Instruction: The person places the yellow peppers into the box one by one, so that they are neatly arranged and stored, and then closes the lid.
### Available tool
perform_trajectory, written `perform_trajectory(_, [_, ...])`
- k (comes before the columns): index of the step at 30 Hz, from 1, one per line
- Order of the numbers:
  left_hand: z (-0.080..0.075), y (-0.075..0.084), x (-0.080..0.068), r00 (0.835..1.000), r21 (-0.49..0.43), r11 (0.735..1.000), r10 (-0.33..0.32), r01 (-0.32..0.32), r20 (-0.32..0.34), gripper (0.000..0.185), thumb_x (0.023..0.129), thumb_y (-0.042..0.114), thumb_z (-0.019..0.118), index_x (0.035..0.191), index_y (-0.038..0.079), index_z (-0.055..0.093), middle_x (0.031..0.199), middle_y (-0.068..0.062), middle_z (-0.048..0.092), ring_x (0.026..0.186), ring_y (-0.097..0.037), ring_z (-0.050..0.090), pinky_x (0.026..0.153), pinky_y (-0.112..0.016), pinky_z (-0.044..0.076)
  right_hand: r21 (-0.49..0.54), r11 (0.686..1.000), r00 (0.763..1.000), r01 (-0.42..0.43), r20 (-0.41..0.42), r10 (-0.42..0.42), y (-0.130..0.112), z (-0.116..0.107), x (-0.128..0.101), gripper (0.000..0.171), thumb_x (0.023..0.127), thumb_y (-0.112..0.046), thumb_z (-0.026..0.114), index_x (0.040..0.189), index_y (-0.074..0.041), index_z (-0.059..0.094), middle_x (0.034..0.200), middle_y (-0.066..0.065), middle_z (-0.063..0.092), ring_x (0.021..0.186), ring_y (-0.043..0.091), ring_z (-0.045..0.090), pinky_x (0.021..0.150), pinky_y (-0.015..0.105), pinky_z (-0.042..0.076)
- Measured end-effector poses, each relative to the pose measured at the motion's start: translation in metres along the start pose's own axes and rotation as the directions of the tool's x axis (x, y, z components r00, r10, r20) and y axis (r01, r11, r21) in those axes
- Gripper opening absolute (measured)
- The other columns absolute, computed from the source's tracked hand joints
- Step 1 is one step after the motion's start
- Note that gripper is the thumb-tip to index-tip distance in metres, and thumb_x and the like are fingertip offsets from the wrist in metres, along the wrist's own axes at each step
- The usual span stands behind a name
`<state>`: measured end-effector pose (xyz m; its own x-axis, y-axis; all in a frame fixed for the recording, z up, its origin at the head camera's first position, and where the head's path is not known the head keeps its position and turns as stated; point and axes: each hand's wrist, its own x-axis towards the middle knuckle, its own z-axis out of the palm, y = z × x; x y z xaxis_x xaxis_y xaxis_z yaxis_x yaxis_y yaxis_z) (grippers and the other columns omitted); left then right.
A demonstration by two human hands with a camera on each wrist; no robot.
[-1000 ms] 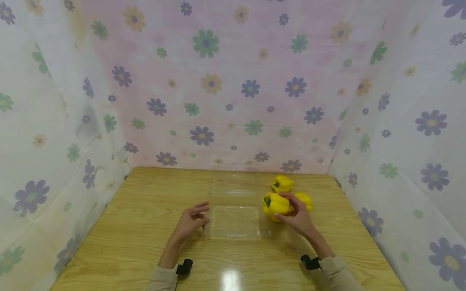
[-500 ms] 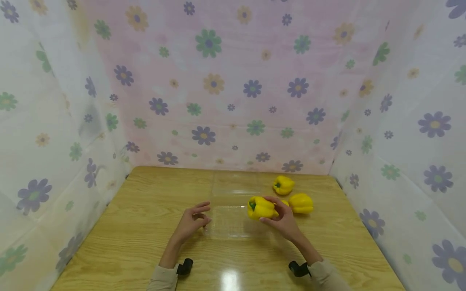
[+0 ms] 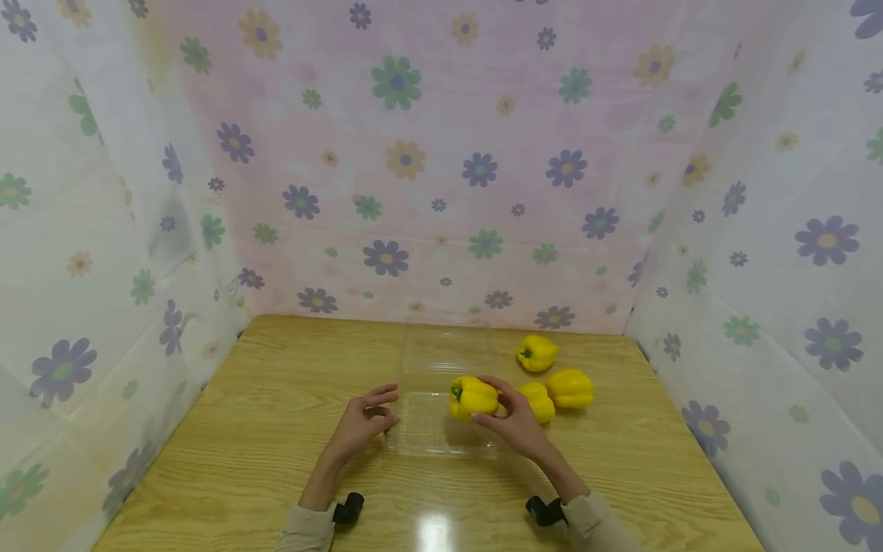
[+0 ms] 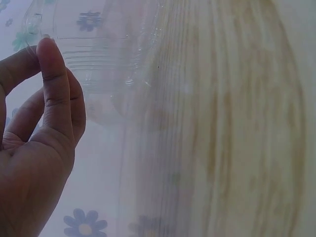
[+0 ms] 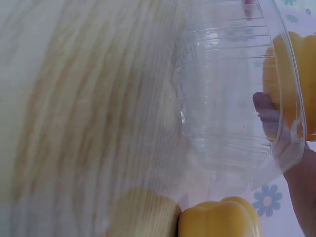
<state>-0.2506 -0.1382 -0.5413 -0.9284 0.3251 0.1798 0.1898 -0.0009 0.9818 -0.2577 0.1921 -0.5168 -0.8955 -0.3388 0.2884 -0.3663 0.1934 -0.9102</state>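
Note:
A yellow bell pepper (image 3: 471, 399) with a green stem is in my right hand (image 3: 516, 425), gripped between thumb and fingers over the right half of a clear plastic container (image 3: 431, 443). In the right wrist view the held pepper (image 5: 305, 64) shows past the container wall (image 5: 227, 98), partly through the plastic. At the container's left side, my left hand (image 3: 357, 425) pinches the edge. The left wrist view shows its thumb and finger meeting on the clear plastic container (image 4: 98, 57).
Three more yellow peppers lie right of the container: a back pepper (image 3: 537, 353), a right pepper (image 3: 570, 389) and a near pepper (image 3: 539, 403), partly behind the right hand. The container's clear lid (image 3: 444, 349) lies folded back on the wooden table (image 3: 310, 360). Flowered cloth (image 3: 441, 192) encloses the table.
My right hand has carried the pepper leftward from the group to over the container, uncovering the near pepper. The left hand has stayed at the container's edge.

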Motion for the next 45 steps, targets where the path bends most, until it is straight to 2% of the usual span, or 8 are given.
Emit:
perform_trajectory(4, [0.001,0.002,0.0,1.0,0.01,1.0,0.002,-0.002,-0.007,0.05,0.094,-0.003,0.069,0.137,-0.02,0.05,0.156,-0.033,0.035,0.086,-0.011,0.061,0.064,-0.023,0.055,-0.005,1.0,1.0,-0.027,-0.002,0.027,-0.003,0.002,0.004,0.064,0.089,-0.011,0.08,0.147,-0.011,0.053,0.15,0.015,0.05,0.123,0.033,0.059,0.09,0.029,0.057])
perform_trajectory(8, [0.001,0.003,0.001,1.0,0.024,1.0,0.011,-0.011,-0.011,0.049,0.093,-0.004,0.068,0.136,-0.02,0.051,0.155,-0.034,0.036,0.085,-0.011,0.062,0.064,-0.022,0.055,-0.003,0.999,0.999,-0.052,0.0,0.052,-0.006,0.003,0.008,0.063,0.089,-0.011,0.08,0.145,-0.011,0.054,0.149,0.015,0.05,0.122,0.039,0.058,0.088,0.035,0.058])
perform_trajectory(16, [-0.001,0.006,0.0,1.0,0.024,1.0,0.003,-0.002,-0.017,0.048,0.093,-0.004,0.069,0.135,-0.02,0.052,0.155,-0.032,0.037,0.086,-0.01,0.062,0.063,-0.022,0.055,-0.05,0.997,0.998,-0.067,-0.009,0.066,-0.007,0.013,0.018,0.063,0.086,-0.01,0.082,0.144,-0.009,0.056,0.146,0.016,0.054,0.116,0.03,0.06,0.095,0.046,0.054])
perform_trajectory(20, [-0.001,0.007,0.001,1.0,0.021,1.0,-0.001,0.001,-0.018,0.049,0.092,-0.003,0.07,0.135,-0.02,0.053,0.155,-0.031,0.038,0.087,-0.011,0.062,0.064,-0.022,0.055,-0.032,0.997,0.998,-0.068,-0.014,0.068,-0.022,0.015,0.019,0.063,0.084,-0.008,0.084,0.141,-0.004,0.057,0.144,0.018,0.056,0.115,0.029,0.06,0.099,0.053,0.049])
perform_trajectory(24, [0.0,0.006,0.002,1.0,0.027,1.0,0.0,0.001,-0.013,0.049,0.092,-0.003,0.07,0.135,-0.02,0.053,0.155,-0.031,0.039,0.088,-0.012,0.062,0.064,-0.022,0.055,-0.036,0.998,0.998,-0.056,-0.011,0.055,-0.042,0.015,0.016,0.061,0.084,-0.007,0.084,0.139,-0.001,0.058,0.142,0.019,0.057,0.111,0.026,0.06,0.098,0.052,0.05])
perform_trajectory(29, [0.002,0.006,0.003,1.0,0.03,1.0,-0.007,0.007,-0.01,0.048,0.093,-0.004,0.069,0.135,-0.019,0.053,0.155,-0.031,0.038,0.087,-0.012,0.061,0.062,-0.023,0.055,-0.047,0.998,0.999,-0.035,0.0,0.035,-0.048,0.019,0.015,0.058,0.085,-0.01,0.084,0.137,-0.001,0.06,0.141,0.018,0.059,0.114,0.029,0.06,0.099,0.052,0.049])
perform_trajectory(36, [0.006,0.007,0.001,1.0,0.03,0.999,-0.013,0.014,-0.019,0.047,0.092,-0.005,0.068,0.135,-0.02,0.053,0.155,-0.032,0.038,0.083,-0.011,0.061,0.062,-0.022,0.055,-0.074,0.995,0.997,-0.07,0.006,0.071,-0.043,0.027,0.019,0.058,0.085,-0.009,0.083,0.138,-0.002,0.061,0.141,0.016,0.06,0.119,0.032,0.059,0.102,0.047,0.047])
perform_trajectory(45, [0.004,0.006,-0.002,0.998,0.022,0.999,-0.032,0.033,-0.054,0.044,0.092,-0.007,0.067,0.133,-0.019,0.056,0.155,-0.031,0.04,0.083,-0.014,0.062,0.061,-0.022,0.054,-0.053,0.987,0.989,-0.149,-0.009,0.148,-0.006,0.039,0.031,0.061,0.086,-0.018,0.084,0.141,-0.013,0.06,0.144,0.011,0.057,0.12,0.031,0.059,0.102,0.048,0.05])
